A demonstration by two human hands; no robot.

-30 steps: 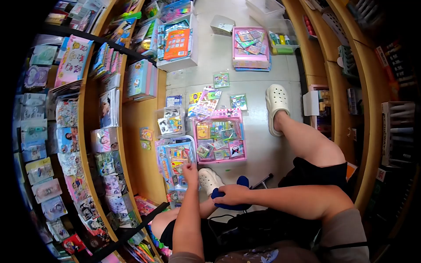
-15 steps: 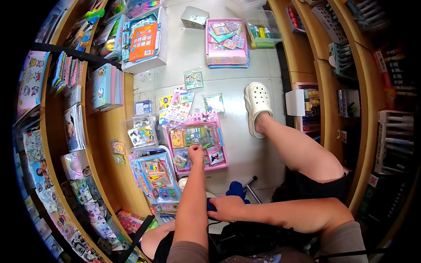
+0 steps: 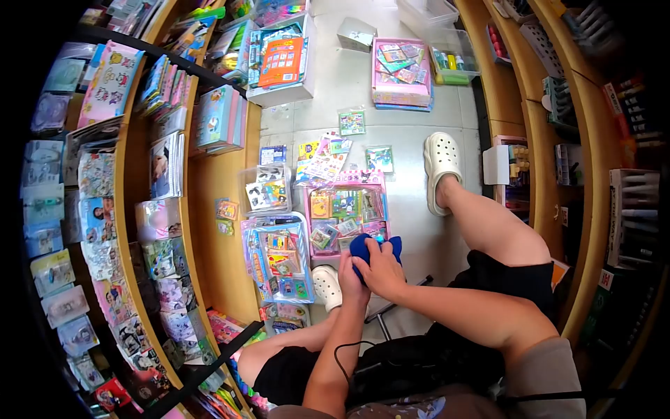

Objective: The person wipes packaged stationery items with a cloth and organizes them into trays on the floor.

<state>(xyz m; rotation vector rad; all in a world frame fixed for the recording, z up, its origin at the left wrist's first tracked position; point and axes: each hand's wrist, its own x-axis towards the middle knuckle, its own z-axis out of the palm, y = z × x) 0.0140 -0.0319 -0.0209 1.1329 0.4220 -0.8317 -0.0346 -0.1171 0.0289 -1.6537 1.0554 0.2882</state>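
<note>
A bunched blue cloth [image 3: 360,247] is between my two hands, over the near right corner of a pink box [image 3: 388,209]. My left hand [image 3: 348,276] grips it from the left, its fingers partly hidden. My right hand [image 3: 381,269] is closed on it from the right, fingers bent over the folds. Small packaged stickers or cards [image 3: 347,204] fill the pink box. On its left stands a blue-and-white tray [image 3: 249,269] with more small packets. Part of the pink box's near side is hidden behind the cloth and hands.
Loose packets [image 3: 352,122] and bright sheets [image 3: 324,157] lie on the tiled floor. Farther off are a white box [image 3: 303,91], a pink box of cards [image 3: 405,98] and a clear bin [image 3: 460,66]. Wooden shelves [image 3: 227,279] line both sides. Metal stool legs [image 3: 380,325] are below my right forearm.
My left hand has left the pink box and come back to the blue cloth. My right hand has brought the cloth up and forward. The view has swung left.
</note>
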